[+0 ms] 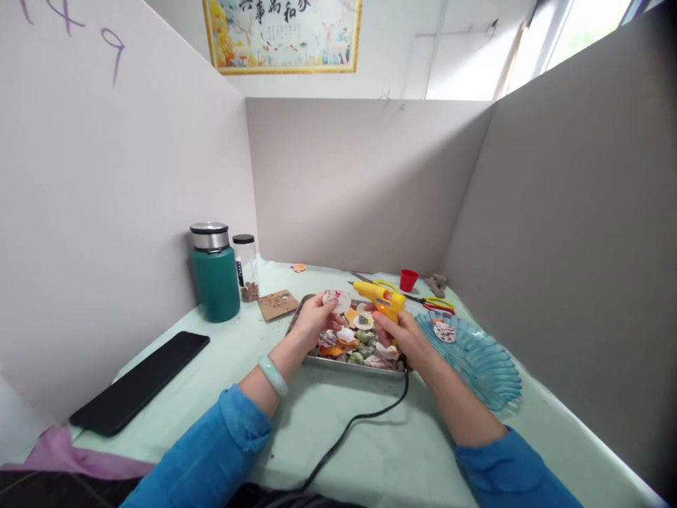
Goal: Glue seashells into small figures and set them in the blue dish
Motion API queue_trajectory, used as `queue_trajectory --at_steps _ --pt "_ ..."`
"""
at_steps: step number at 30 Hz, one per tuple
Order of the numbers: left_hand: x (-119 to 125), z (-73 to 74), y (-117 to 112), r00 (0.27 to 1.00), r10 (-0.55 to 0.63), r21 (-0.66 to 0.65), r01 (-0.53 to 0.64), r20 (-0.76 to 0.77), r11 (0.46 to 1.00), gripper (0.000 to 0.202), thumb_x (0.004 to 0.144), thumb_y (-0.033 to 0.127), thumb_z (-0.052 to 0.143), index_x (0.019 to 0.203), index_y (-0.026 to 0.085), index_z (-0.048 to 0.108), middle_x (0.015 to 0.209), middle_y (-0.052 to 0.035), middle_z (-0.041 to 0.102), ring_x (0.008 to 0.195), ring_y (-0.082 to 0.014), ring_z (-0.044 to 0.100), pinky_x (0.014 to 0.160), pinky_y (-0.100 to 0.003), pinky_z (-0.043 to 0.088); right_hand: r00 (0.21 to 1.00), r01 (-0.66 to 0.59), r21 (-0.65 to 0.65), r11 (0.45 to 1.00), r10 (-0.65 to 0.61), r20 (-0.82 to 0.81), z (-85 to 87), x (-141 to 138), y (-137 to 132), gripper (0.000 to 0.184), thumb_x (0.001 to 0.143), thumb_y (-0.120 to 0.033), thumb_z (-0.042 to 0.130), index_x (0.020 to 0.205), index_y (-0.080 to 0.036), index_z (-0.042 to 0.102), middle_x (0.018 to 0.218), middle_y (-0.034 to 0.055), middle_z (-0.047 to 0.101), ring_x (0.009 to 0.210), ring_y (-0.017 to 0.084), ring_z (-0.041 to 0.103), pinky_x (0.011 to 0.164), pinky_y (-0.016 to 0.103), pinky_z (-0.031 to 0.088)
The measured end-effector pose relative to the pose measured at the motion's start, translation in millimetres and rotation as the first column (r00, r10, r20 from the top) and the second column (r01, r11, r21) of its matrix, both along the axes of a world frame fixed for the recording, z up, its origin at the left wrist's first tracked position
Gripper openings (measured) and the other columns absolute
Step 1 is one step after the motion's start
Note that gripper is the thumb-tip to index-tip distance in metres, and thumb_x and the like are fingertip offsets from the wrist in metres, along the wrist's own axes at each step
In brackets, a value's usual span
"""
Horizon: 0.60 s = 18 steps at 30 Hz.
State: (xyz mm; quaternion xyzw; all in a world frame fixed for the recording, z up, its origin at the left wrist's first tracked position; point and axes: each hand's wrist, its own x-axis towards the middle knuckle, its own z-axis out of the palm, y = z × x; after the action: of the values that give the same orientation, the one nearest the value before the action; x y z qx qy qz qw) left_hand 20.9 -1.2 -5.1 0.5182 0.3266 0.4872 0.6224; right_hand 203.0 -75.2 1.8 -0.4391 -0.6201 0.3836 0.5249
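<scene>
My left hand is closed on a pale, flat round piece with a red mark on it; whether it is shell or paper I cannot tell. In my right hand is a yellow hot glue gun, its nozzle pointing left near the round piece. The gun's black cord runs down toward me. Under both hands lies a metal tray holding several shells and stones in white, orange and green.
Right of the tray is a blue fluted glass plate with a patterned disc. Behind stand scissors and a red cup. Leftward are a green flask, a jar, brown card and a black slab. Grey partitions enclose the table.
</scene>
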Motion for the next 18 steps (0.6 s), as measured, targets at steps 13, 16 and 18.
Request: queue_trajectory --at_steps 13,16,18 --pt "0.0 3.8 -3.6 1.000 0.009 -0.009 -0.009 0.000 1.000 0.029 0.075 0.040 0.066 0.083 0.015 0.055 0.062 0.0025 0.059 0.039 -0.0068 0.053 0.033 -0.016 0.033 0.991 -0.012 -0.019 1.000 0.015 0.135 -7.7 -1.0 3.7 0.037 0.081 -0.054 0.056 0.073 -0.017 0.055 0.044 -0.0074 0.041 0.042 0.008 0.035 0.046 0.023 0.030" --pt "0.1 3.9 -2.9 0.999 0.032 0.001 -0.032 -0.006 0.999 0.032 0.076 0.045 0.065 0.084 0.015 0.056 0.060 0.0021 0.059 0.036 -0.0061 0.050 0.031 -0.016 0.030 0.985 0.009 -0.030 1.000 -0.004 0.173 -10.2 -0.5 5.4 0.037 0.081 -0.054 0.056 0.072 -0.018 0.054 0.044 -0.0074 0.041 0.043 0.008 0.036 0.046 0.023 0.031" --pt "0.4 4.0 -2.7 0.999 0.049 0.010 -0.049 -0.017 0.999 0.031 0.076 0.044 0.064 0.084 0.015 0.056 0.057 0.0026 0.058 0.034 -0.0061 0.049 0.031 -0.016 0.030 0.980 0.032 -0.039 0.999 -0.024 0.197 -11.1 -0.4 6.1 0.037 0.081 -0.054 0.057 0.072 -0.019 0.053 0.044 -0.0076 0.041 0.042 0.009 0.036 0.046 0.023 0.031"
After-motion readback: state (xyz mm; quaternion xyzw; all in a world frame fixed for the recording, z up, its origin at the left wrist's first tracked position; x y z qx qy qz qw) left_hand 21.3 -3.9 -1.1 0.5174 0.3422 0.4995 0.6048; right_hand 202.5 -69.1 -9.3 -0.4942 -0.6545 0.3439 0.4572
